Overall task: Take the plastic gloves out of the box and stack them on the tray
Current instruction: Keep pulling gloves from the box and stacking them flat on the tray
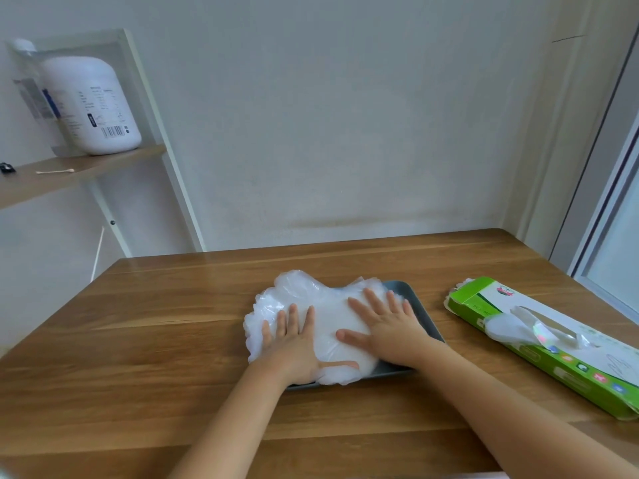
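Head view shows the gloves point(325, 305) as a flat, cloudy white stack on the tray point(401, 288), near the middle of the table point(138, 340); the stack is wider than the tray, and its frilled edges hang over the left and far sides. Both hands lie on top of it; the left hand point(292, 344) is spread flat on the left part, and the right hand point(383, 326) is spread flat on the right part, fingers straight and pointing to the far side; neither hand pinches anything, they only press down. The box point(567, 361) lies flat to the right, well apart from the tray; one more glove point(511, 323) sticks out of its opening, so I judge that the task is not finished.

About handling, I think the gloves are very light, thin and soft; they have no stiffness, they trap air, and the sheets probably slide on each other; such a stack can puff up or slip sideways when the pressure goes away. Flat palms look like a good way to hold it down. For the next glove, a light pinch of thumb and finger on the part that stands out of the box should be enough; the other hand could steady the box, which is probably light too; a fast pull may bring several gloves out together.
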Motion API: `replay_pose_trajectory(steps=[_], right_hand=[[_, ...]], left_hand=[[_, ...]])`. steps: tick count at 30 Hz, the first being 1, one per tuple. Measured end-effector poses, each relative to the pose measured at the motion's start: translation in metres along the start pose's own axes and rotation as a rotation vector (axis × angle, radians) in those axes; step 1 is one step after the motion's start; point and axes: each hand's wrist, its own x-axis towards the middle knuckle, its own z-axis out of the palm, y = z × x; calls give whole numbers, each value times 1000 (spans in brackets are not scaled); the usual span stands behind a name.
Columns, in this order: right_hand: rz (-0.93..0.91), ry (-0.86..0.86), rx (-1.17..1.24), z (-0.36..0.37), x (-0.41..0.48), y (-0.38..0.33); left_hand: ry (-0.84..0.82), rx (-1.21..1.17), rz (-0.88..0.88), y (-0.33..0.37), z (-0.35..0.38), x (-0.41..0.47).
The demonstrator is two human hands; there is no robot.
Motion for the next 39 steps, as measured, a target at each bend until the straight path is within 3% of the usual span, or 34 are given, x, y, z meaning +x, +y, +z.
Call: replay_pose_trajectory(steps=[4,8,11,14,16,21,25,30,34,39], right_hand=[[8,-29,35,-6,-3,8],[-27,-82,133,-16,-9,11],[-46,121,292,-30,-30,19],[-59,411,304,-58,-60,38],[-3,454,353,-76,-78,60],[205,447,368,-97,-118,129],[288,353,368,-86,-140,161],[169,297,300,-61,-147,160],[153,388,230,-47,-139,154],[180,556,140,-40,-129,151]], left_hand=[[-28,82,-61,-5,-14,-12],[-45,9,-68,-16,-31,-19],[146,-145,-61,-6,-47,-32],[438,-286,109,20,-62,-43],[516,-382,229,49,-66,-50],[484,-536,477,129,-52,-49],[397,-587,553,183,-26,-34],[368,-790,518,228,3,-10],[369,-1030,459,242,15,5],[400,-1155,450,240,23,21]])
